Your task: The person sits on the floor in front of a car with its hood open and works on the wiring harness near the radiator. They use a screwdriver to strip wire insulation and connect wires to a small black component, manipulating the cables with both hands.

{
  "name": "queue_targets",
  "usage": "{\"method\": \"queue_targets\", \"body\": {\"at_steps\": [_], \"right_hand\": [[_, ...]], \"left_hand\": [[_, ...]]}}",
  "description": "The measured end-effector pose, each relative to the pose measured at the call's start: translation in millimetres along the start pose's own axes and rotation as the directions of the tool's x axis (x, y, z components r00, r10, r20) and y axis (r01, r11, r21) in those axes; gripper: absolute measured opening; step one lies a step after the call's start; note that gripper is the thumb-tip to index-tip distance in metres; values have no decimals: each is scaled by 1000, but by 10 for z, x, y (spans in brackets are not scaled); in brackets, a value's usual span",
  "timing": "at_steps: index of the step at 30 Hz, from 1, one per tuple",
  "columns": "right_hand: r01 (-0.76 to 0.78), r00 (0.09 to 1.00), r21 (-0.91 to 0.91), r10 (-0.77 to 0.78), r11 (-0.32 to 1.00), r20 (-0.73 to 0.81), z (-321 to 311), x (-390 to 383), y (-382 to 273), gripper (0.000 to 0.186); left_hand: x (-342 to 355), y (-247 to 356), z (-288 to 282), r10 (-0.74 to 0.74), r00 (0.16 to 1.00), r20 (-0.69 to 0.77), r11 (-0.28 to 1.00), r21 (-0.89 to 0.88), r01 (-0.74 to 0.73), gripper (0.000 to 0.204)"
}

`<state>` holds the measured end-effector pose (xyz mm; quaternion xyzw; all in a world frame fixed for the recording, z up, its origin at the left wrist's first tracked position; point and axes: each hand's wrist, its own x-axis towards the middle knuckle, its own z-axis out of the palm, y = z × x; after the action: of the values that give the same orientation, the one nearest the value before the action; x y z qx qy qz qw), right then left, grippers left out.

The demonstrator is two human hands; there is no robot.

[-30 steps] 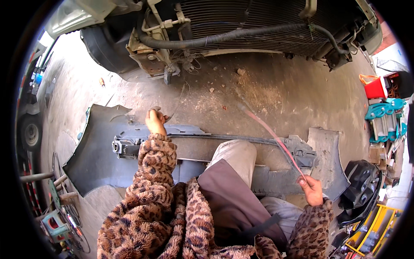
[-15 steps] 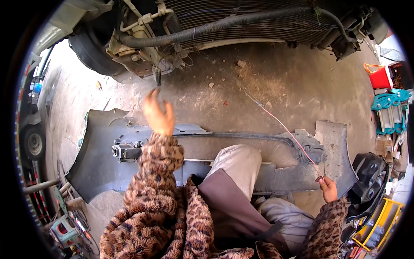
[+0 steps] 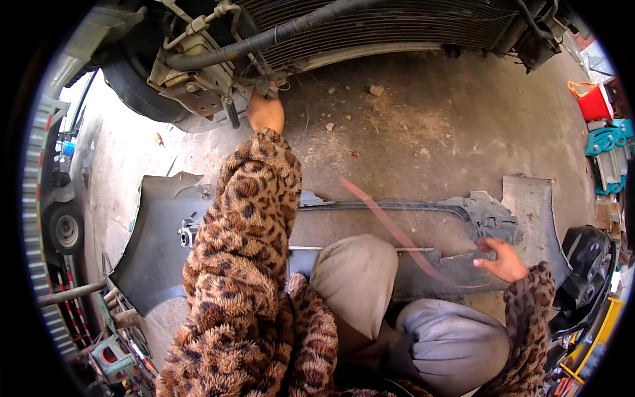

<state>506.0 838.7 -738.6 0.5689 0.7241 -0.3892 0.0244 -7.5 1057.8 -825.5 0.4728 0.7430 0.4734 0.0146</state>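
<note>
My left hand (image 3: 266, 112) reaches up to a tangle of thin wires (image 3: 274, 86) hanging under the vehicle's front. Its fingers are hidden there, so I cannot see whether they grip anything. A pink wire (image 3: 390, 228), smeared by motion, hangs slantwise in the air, its lower end passing below my right hand (image 3: 504, 260). That hand is held out at the right with thumb and fingers apart and nothing between them. Below lies a grey bumper (image 3: 155, 245), inner side up, with lamp-like fittings at its ends.
Overhead are the radiator fins (image 3: 397, 26) and a thick black hose (image 3: 291, 33). A dark connector (image 3: 230, 112) dangles beside my left wrist. Stones lie on the floor (image 3: 410, 119). At the right stand a red bucket (image 3: 593, 102) and black plastic parts (image 3: 582, 264); at the left, a wheel (image 3: 66, 228).
My left hand has moved forward from above the bumper into the hanging wires. My right hand has let go of the pink wire and opened; the wire has swung down and left.
</note>
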Motion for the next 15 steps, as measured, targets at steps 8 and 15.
{"method": "queue_targets", "body": {"at_steps": [8,15], "right_hand": [[278,955,-42,-281,960,-91,-238,1563,-1137,38],[352,900,-17,-344,936,-269,204,3295,-2695,53]], "left_hand": [[100,-25,-184,-296,908,296,850,-351,392,20],[32,196,-785,-445,663,602,746,-161,647,21]]}}
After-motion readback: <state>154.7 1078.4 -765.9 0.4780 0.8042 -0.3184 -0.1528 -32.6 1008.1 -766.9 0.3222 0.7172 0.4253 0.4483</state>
